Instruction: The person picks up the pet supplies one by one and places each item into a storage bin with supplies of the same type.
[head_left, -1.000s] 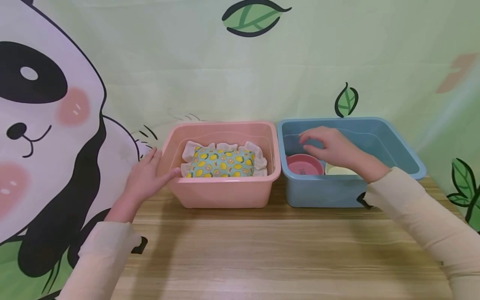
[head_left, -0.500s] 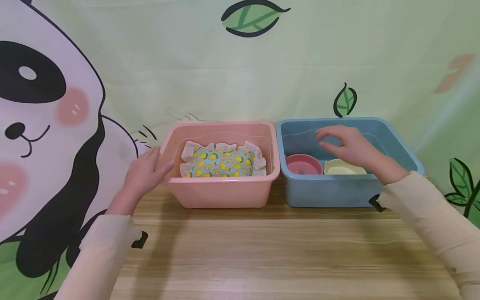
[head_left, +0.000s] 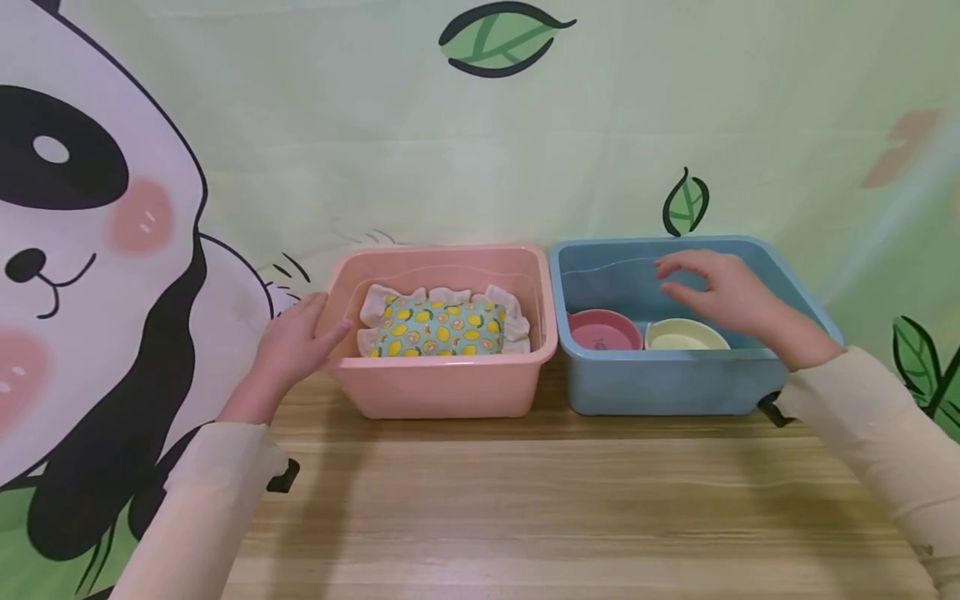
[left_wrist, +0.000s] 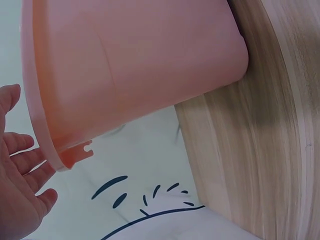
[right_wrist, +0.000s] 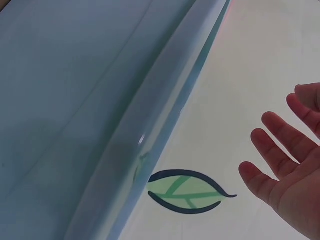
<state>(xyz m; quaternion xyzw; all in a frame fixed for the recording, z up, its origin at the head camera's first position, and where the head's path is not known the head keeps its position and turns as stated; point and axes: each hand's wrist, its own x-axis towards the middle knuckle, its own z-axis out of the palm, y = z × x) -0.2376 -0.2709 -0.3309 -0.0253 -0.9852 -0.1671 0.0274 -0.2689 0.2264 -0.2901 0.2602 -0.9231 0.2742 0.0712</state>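
My left hand point(head_left: 298, 340) is at the left rim of a pink tub point(head_left: 442, 387), its fingers loosely extended. In the left wrist view the fingertips point(left_wrist: 37, 177) are right at the tub's rim. Inside the pink tub lies a small pillow point(head_left: 442, 327) with a lemon print and white ruffled edges. Over a blue tub point(head_left: 660, 383) hovers my right hand point(head_left: 723, 287), fingers loosely bent and holding nothing. Below it in that tub are a pink round dish point(head_left: 606, 331) and a cream round dish point(head_left: 686, 335), their lower parts hidden by the front wall.
Both tubs stand side by side on a wooden table point(head_left: 525, 500), near its back. Behind them hangs a green cloth point(head_left: 337, 125) printed with a panda and leaves. The bare table surface runs in front of the tubs.
My right hand has moved to the right over the blue tub, uncovering the cream dish. My left thumb has drawn back a little to the left at the pink tub.
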